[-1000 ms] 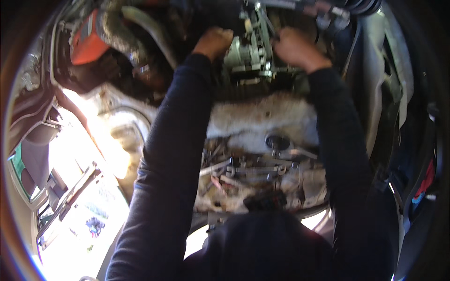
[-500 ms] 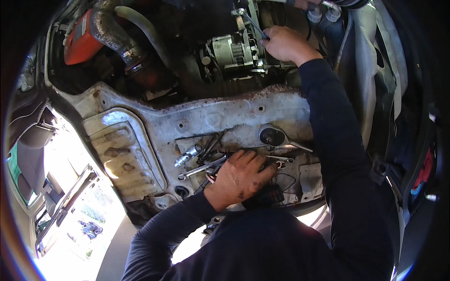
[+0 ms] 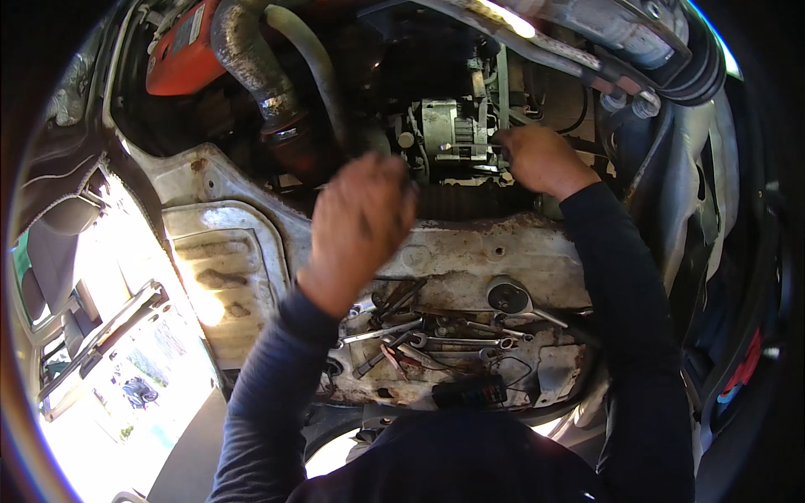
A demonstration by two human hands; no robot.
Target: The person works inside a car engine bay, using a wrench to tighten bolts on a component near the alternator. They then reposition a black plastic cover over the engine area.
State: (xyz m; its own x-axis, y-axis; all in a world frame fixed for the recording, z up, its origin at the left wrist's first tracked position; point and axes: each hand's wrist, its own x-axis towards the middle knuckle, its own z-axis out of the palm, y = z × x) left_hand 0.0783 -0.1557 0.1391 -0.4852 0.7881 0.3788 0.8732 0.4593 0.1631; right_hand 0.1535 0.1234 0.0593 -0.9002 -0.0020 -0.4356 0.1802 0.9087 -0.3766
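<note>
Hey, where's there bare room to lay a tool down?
The pale metal strip has a bare patch between the left hand and the round-headed tool. The ribbed panel left of the left sleeve looks bare but uneven. Wrenches crowd the area below the strip.

On my feed, a rust-edged metal panel (image 3: 457, 249) carried a round-headed ratchet (image 3: 508, 297) toward the right. Left of it I made out combination wrenches (image 3: 461, 341), a red-handled tool (image 3: 391, 359) among them, and a black cylindrical object (image 3: 470, 392) near the panel's lower edge.
</note>
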